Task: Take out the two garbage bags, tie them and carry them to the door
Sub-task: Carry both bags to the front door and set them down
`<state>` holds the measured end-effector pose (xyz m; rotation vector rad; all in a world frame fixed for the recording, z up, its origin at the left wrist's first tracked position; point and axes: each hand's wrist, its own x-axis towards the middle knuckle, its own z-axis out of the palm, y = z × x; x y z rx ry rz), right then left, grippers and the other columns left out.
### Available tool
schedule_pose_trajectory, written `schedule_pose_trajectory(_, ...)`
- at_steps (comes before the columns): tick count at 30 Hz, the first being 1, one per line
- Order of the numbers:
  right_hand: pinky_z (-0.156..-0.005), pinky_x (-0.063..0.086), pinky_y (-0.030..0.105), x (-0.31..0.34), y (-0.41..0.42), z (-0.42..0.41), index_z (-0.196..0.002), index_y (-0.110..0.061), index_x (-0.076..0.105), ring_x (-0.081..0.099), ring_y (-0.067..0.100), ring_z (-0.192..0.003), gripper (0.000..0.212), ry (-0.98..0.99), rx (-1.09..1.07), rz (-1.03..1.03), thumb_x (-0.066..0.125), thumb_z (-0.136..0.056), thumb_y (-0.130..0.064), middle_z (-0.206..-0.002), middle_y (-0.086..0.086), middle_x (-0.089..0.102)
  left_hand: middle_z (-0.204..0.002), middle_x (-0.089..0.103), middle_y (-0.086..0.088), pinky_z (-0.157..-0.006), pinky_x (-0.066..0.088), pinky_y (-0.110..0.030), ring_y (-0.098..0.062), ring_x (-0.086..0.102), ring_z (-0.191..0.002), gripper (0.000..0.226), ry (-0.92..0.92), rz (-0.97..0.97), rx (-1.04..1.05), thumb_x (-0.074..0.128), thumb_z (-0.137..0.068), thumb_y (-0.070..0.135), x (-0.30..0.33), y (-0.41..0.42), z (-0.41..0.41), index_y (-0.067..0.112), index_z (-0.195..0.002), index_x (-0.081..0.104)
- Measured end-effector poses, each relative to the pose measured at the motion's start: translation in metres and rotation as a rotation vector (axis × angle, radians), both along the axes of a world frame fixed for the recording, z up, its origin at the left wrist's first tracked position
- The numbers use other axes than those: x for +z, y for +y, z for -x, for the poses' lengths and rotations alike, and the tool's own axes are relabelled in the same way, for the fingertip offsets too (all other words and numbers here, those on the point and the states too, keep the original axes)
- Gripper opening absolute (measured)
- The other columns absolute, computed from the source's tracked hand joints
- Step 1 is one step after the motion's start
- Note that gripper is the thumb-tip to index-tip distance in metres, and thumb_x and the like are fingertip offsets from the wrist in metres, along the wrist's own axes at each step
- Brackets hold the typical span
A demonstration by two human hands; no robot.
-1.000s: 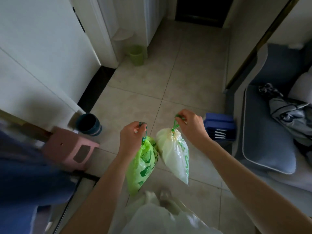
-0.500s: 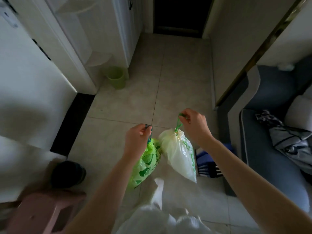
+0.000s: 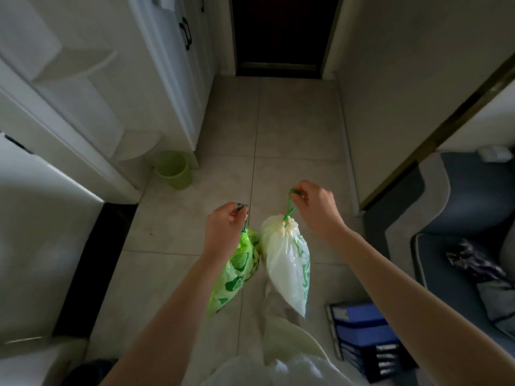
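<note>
My left hand (image 3: 225,229) is closed around the drawstring of a bright green patterned garbage bag (image 3: 237,270), which hangs below my wrist. My right hand (image 3: 316,208) pinches the green drawstring of a pale white garbage bag (image 3: 287,266) with green print, its neck cinched shut. The two bags hang side by side and touch, above the tiled floor. A dark door (image 3: 280,32) stands at the far end of the hallway, straight ahead.
A small green waste bin (image 3: 174,174) stands on the floor by the white cabinets (image 3: 172,65) on the left. A grey sofa (image 3: 457,218) lies to the right, with blue folders (image 3: 362,327) stacked on the floor beside it. Beige tiles (image 3: 292,121) run between them toward the door.
I have moved forward along the hallway with both bags held. The door and green bin are nearer, and the pink stool and dark cup have dropped out of view.
</note>
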<state>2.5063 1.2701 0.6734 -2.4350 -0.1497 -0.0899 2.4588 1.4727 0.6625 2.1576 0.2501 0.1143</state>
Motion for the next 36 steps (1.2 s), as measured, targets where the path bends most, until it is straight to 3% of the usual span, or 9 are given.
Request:
schedule_pose_trajectory(8,-0.061,0.031,-0.004,0.008,-0.003,-0.192,-0.083,-0.010,0.063,0.050,0.012,-0.065,0.006,0.014,0.051,-0.004,0.060,-0.087,-0.013,-0.074,-0.004,0.058,-0.055,0.060,0.011,-0.049,0.037,-0.009,0.005,0.056,-0.053,0.021,0.007,0.052,0.026,0.063,-0.089,0.019,0.006,-0.004,-0.188,0.009,-0.071,0.067)
schedule_pose_trajectory(13,-0.059,0.034,-0.001,0.008,-0.001,-0.298,-0.078,-0.014,0.059,0.049,-0.001,-0.060,0.008,0.006,0.041,-0.019,0.060,-0.087,-0.013,-0.069,-0.006,0.055,-0.051,0.056,0.014,-0.048,0.035,-0.005,0.010,0.055,-0.052,0.021,-0.009,0.038,0.029,0.064,-0.088,0.020,0.005,-0.003,-0.298,0.017,-0.067,0.065)
schedule_pose_trajectory(15,-0.059,0.035,0.001,0.005,-0.001,-0.341,-0.076,-0.015,0.057,0.049,0.001,-0.060,0.011,0.003,0.025,-0.021,0.059,-0.087,-0.013,-0.069,-0.006,0.055,-0.051,0.055,0.015,-0.048,0.036,-0.006,0.012,0.056,-0.053,0.021,0.001,0.039,0.024,0.064,-0.088,0.022,0.002,-0.003,-0.344,0.016,-0.068,0.065)
schedule_pose_trajectory(18,-0.058,0.036,0.002,0.002,0.002,-0.409,-0.080,-0.009,0.061,0.054,0.012,-0.062,0.009,0.009,0.002,-0.010,0.058,-0.087,-0.014,-0.072,0.000,0.060,-0.046,0.051,0.013,-0.048,0.037,-0.008,0.011,0.053,-0.050,0.025,-0.008,0.004,0.009,0.063,-0.088,0.021,-0.001,-0.001,-0.417,0.012,-0.065,0.063)
schedule_pose_trajectory(22,-0.058,0.035,0.000,0.005,0.004,-0.494,-0.081,-0.010,0.062,0.052,0.012,-0.062,0.007,0.007,-0.020,0.012,0.060,-0.087,-0.012,-0.071,-0.004,0.058,-0.055,0.062,0.009,-0.052,0.038,-0.010,0.005,0.057,-0.053,0.024,0.013,-0.023,-0.035,0.063,-0.088,0.024,-0.003,0.003,-0.508,0.007,-0.072,0.068)
schedule_pose_trajectory(26,-0.060,0.035,-0.002,0.009,0.001,-0.581,-0.082,-0.012,0.063,0.053,0.011,-0.062,0.006,0.001,-0.034,0.025,0.060,-0.087,-0.012,-0.072,-0.004,0.059,-0.066,0.070,-0.010,-0.057,0.041,-0.022,-0.019,0.065,-0.064,0.027,0.007,-0.040,-0.054,0.063,-0.089,0.024,0.002,0.005,-0.600,0.002,-0.073,0.066)
schedule_pose_trajectory(28,-0.059,0.035,-0.001,0.010,-0.002,-0.623,-0.082,-0.012,0.063,0.054,0.011,-0.062,0.007,0.008,-0.055,0.024,0.059,-0.088,-0.013,-0.072,-0.003,0.060,-0.067,0.069,-0.012,-0.055,0.041,-0.022,-0.022,0.066,-0.066,0.028,-0.001,-0.044,-0.082,0.062,-0.090,0.024,0.005,0.004,-0.644,0.002,-0.073,0.066)
schedule_pose_trajectory(32,-0.055,0.031,0.007,0.009,-0.007,-0.707,-0.085,-0.009,0.065,0.054,0.013,-0.065,0.005,-0.009,-0.087,0.018,0.060,-0.087,-0.011,-0.076,0.003,0.064,-0.068,0.070,-0.013,-0.054,0.039,-0.021,-0.022,0.066,-0.065,0.027,-0.032,-0.087,-0.103,0.061,-0.090,0.024,0.004,-0.001,-0.729,0.002,-0.075,0.068)
schedule_pose_trajectory(36,-0.060,0.037,0.016,0.003,-0.016,-0.802,-0.090,-0.008,0.065,0.058,0.016,-0.071,0.008,-0.012,-0.069,0.019,0.060,-0.088,-0.013,-0.084,0.006,0.067,-0.057,0.061,-0.010,-0.048,0.034,-0.012,-0.009,0.053,-0.049,0.030,-0.023,-0.076,-0.060,0.061,-0.090,0.022,-0.003,-0.009,-0.824,0.003,-0.067,0.062)
